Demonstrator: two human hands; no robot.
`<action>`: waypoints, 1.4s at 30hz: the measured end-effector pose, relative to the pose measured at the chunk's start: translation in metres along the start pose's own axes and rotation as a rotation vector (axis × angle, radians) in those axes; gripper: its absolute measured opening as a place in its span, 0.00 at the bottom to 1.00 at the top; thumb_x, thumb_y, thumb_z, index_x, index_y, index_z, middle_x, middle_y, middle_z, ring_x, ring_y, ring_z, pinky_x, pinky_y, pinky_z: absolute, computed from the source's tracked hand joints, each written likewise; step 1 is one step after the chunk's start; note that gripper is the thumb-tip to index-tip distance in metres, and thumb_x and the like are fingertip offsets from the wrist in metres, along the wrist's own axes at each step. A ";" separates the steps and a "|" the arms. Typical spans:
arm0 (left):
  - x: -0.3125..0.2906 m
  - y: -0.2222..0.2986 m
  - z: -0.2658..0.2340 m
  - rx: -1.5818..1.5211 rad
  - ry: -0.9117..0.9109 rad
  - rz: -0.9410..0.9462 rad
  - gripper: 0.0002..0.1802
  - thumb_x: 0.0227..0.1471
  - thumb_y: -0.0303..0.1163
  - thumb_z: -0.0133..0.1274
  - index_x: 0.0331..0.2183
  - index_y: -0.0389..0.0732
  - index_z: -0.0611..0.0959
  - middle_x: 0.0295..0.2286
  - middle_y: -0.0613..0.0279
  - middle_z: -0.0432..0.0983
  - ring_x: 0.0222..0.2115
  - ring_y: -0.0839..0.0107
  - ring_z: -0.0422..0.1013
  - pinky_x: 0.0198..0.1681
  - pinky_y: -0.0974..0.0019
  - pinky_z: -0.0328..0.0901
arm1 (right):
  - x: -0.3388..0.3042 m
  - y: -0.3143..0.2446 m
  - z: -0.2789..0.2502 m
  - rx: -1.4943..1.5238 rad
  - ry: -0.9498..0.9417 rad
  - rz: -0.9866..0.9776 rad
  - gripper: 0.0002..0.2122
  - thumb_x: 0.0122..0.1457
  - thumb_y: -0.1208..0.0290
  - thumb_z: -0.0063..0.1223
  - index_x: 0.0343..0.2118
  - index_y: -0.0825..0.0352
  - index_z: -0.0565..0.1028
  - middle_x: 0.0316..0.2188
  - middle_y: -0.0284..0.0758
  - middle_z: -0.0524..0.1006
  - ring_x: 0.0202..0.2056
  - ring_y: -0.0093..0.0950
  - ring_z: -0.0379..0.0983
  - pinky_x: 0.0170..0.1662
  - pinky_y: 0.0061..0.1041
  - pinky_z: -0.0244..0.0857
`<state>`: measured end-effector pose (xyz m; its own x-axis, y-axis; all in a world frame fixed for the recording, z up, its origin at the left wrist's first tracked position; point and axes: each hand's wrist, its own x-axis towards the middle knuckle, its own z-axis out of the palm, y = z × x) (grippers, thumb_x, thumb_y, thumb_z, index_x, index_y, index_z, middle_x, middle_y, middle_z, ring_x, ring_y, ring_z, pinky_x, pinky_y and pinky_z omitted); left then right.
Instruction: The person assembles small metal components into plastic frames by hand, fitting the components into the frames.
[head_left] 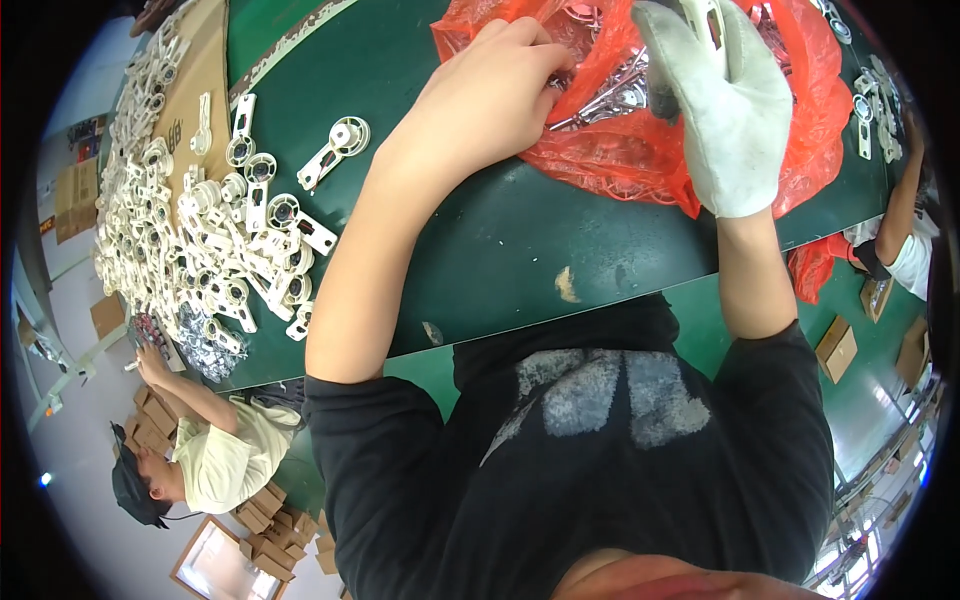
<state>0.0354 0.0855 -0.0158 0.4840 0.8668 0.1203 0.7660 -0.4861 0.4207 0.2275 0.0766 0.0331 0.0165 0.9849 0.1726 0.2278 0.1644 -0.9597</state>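
My bare left hand (490, 95) reaches into a crumpled red plastic bag (640, 165) on the green table (500, 250). Its fingertips are pinched on a shiny metal part (600, 100) among several lying in the bag. To its right, over the same bag, my right hand (735, 115) wears a white work glove. It grips a white plastic part (712, 22), which sticks up past the fingers at the top edge. Part of the bag's contents is hidden behind the glove.
A large heap of white plastic roller brackets (190, 240) covers the table's left side, with two loose ones (335, 150) nearer my left arm. More white parts (868, 105) lie at the far right. One person (205, 450) sits at lower left, another person (905, 235) at right, with cardboard boxes (835, 348) on the floor.
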 end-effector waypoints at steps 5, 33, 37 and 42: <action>-0.012 0.007 -0.017 0.116 0.003 0.013 0.17 0.51 0.23 0.57 0.45 0.37 0.84 0.42 0.57 0.79 0.49 0.57 0.71 0.57 0.55 0.63 | 0.000 0.004 0.006 -0.035 -0.067 -0.149 0.12 0.63 0.73 0.59 0.48 0.71 0.77 0.35 0.28 0.78 0.36 0.16 0.70 0.41 0.20 0.67; 0.010 -0.002 -0.029 -0.357 0.582 0.132 0.15 0.40 0.07 0.55 0.31 0.33 0.83 0.38 0.54 0.79 0.38 0.66 0.77 0.41 0.68 0.72 | 0.004 0.011 0.002 -0.050 -0.131 -0.048 0.14 0.62 0.76 0.58 0.51 0.72 0.76 0.40 0.31 0.81 0.41 0.18 0.75 0.47 0.21 0.69; -0.020 0.004 -0.033 -0.783 0.731 -0.093 0.10 0.48 0.08 0.55 0.32 0.32 0.82 0.45 0.50 0.80 0.41 0.67 0.78 0.45 0.70 0.72 | 0.003 0.010 0.006 -0.159 -0.275 -0.080 0.14 0.63 0.70 0.60 0.49 0.69 0.77 0.34 0.32 0.81 0.35 0.18 0.76 0.40 0.21 0.70; -0.044 0.008 -0.019 -0.641 0.631 0.150 0.09 0.60 0.11 0.44 0.39 0.36 0.70 0.46 0.44 0.78 0.44 0.68 0.77 0.48 0.68 0.70 | -0.009 0.021 0.003 -0.395 -0.418 -0.222 0.14 0.59 0.64 0.63 0.44 0.66 0.79 0.26 0.43 0.81 0.30 0.42 0.81 0.35 0.34 0.75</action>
<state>0.0120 0.0461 -0.0005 0.0938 0.7908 0.6049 0.2406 -0.6075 0.7570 0.2289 0.0714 0.0107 -0.4378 0.8808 0.1802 0.5267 0.4137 -0.7426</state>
